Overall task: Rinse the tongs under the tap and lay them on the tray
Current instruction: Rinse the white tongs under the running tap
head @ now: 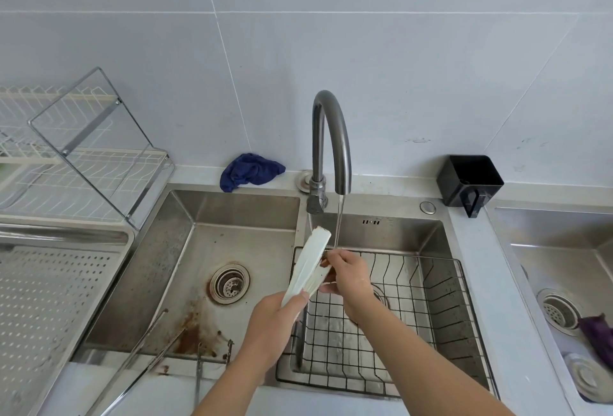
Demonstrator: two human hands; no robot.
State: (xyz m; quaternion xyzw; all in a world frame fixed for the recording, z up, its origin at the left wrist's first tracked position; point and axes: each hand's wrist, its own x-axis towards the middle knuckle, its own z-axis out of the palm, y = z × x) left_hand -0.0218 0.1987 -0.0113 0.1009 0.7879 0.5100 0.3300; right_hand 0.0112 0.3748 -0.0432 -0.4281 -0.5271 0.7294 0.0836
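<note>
Pale plastic tongs point(310, 266) with brown stains at the tips point up toward the tap point(331, 140), just left of the running water point(339, 223). My left hand point(275, 326) grips their handle end. My right hand point(348, 274) pinches one stained tip, fingers closed on it, right below the water stream. A perforated steel tray point(49, 299) lies at the left beside the sink.
Metal tongs point(146, 346) and another utensil point(199, 372) lean in the dirty left basin point(232, 239). A wire basket point(414, 316) fills the right basin. A blue cloth point(248, 170), a black holder point(467, 180), a dish rack point(83, 157) and a second sink point(564, 283) surround it.
</note>
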